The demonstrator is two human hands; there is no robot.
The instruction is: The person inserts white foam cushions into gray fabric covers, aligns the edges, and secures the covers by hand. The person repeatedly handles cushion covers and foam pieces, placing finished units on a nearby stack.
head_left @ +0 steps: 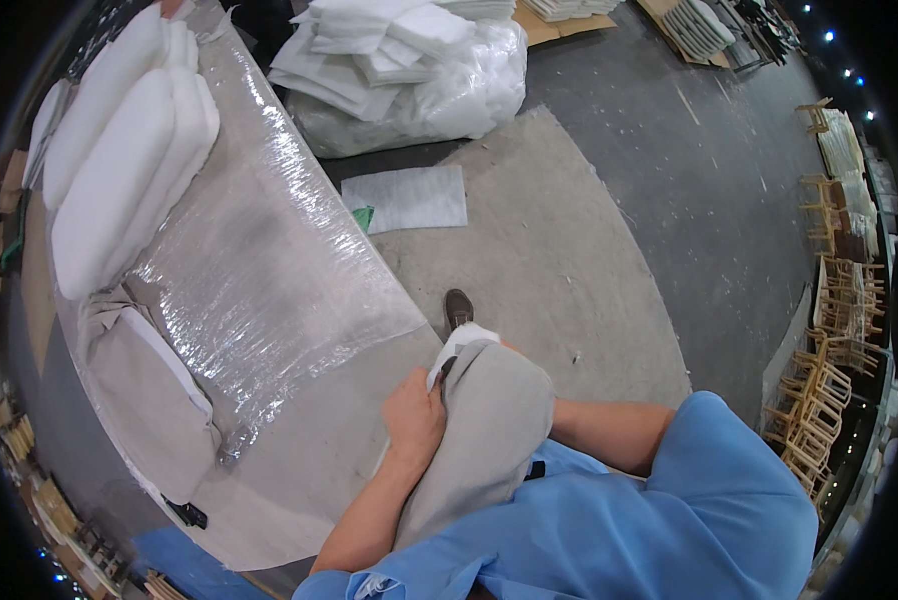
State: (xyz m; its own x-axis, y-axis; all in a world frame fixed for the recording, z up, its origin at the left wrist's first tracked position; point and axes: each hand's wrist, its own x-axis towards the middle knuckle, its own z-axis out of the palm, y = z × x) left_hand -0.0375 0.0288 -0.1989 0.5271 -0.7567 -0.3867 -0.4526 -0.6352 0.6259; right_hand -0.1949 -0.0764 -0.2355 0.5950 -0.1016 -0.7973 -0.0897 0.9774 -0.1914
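Note:
In front of my body stands a grey fabric cover (499, 400), full and rounded, with white padding (464, 350) showing at its far end. My left hand (415, 412) is closed on the cover's edge at its left side, with the fingers curled round the white border. From the right my bare forearm (609, 432) reaches behind the cover. My right hand is almost wholly hidden there, so its fingers cannot be read. On the table to the left lies another grey fabric cover (154, 400) with a white edge.
Clear plastic film (269, 250) covers part of the table (309, 500). White padding slabs (119, 170) are stacked at its far left. Beyond it stands a plastic-wrapped bundle of white sheets (409, 90). A pale sheet (409, 197) lies on the floor. Wooden chair frames (819, 400) line the right.

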